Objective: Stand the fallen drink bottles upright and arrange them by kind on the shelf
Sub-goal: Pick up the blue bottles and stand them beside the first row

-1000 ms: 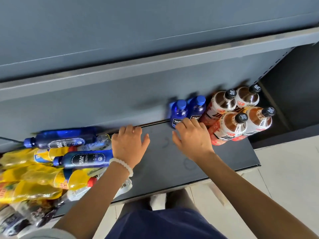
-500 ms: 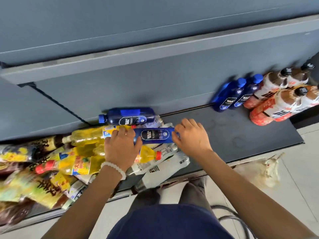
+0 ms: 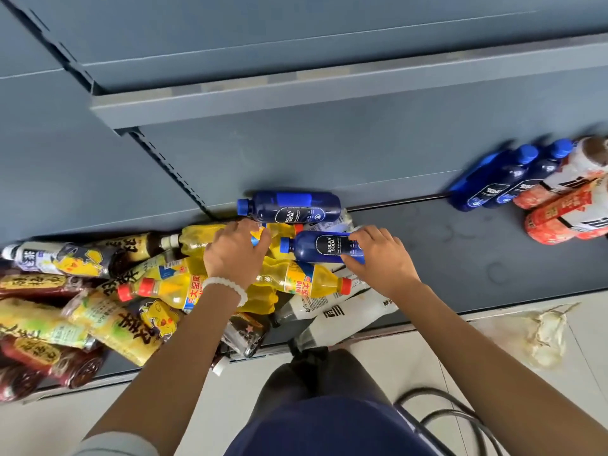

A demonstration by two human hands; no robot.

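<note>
Dark grey shelf [image 3: 460,251] runs across mid-frame, grey back panel above, pale tiled floor [image 3: 493,350] below. Right hand [image 3: 378,258], centre — fingers curled round the base end of a fallen blue soda bottle [image 3: 320,246], label "BOLSA SODA", cap pointing left. Left hand [image 3: 235,255], white bead bracelet, fingers curled on a bottle in the heap of fallen bottles [image 3: 115,291] at lower left; which bottle, unclear. 1 more blue bottle [image 3: 289,207] lies behind. Standing blue bottles [image 3: 506,179] and orange-labelled ones [image 3: 566,209] — upper right.
</note>
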